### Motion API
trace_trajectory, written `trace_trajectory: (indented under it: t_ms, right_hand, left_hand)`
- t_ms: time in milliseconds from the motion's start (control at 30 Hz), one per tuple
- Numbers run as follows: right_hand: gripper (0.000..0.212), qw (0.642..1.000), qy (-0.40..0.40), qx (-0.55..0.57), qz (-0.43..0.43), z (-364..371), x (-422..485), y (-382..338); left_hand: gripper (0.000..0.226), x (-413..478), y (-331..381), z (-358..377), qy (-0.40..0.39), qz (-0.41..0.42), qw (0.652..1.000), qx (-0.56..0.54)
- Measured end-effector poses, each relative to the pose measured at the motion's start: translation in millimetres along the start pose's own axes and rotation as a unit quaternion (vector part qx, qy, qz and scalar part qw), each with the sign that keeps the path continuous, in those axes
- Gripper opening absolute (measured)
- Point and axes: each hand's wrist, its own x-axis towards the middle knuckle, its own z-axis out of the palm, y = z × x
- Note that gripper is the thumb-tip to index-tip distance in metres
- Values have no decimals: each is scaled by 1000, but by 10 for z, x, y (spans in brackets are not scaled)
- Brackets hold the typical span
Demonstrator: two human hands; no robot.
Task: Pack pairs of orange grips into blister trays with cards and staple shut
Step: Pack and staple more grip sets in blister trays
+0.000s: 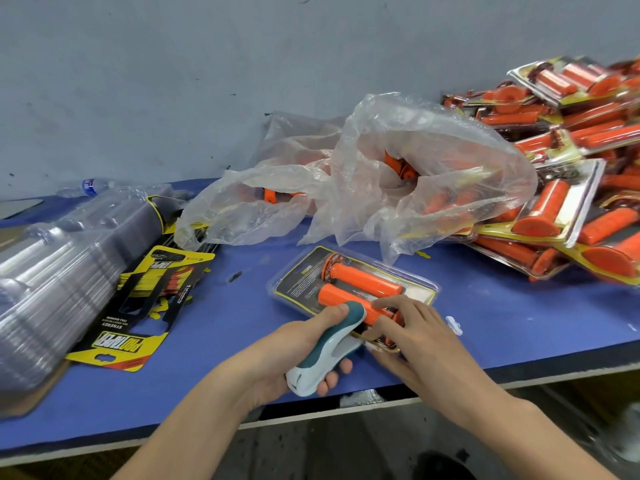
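Note:
A clear blister tray (349, 289) with a black-and-yellow card and two orange grips (360, 275) lies on the blue table (225, 341) near its front edge. My left hand (298, 348) grips a teal-and-white stapler (329, 344), whose nose sits over the tray's near edge. My right hand (412, 327) rests on the tray's near right corner, fingers laid over the nearer grip and thumb under the edge.
A stack of empty clear trays (59, 271) and loose yellow-black cards (138, 306) lie at the left. Crumpled plastic bags (381, 174) holding orange grips sit behind the tray. A heap of packed blisters (571, 168) fills the right. A water bottle (86, 187) lies at the wall.

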Motion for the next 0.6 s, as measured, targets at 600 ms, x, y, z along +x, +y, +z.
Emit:
trace_trajectory:
  t_ms: [600]
  right_hand:
    - [55, 991, 62, -106, -45, 50, 175, -38]
  left_hand:
    - [56, 53, -27, 53, 40, 2, 999, 32]
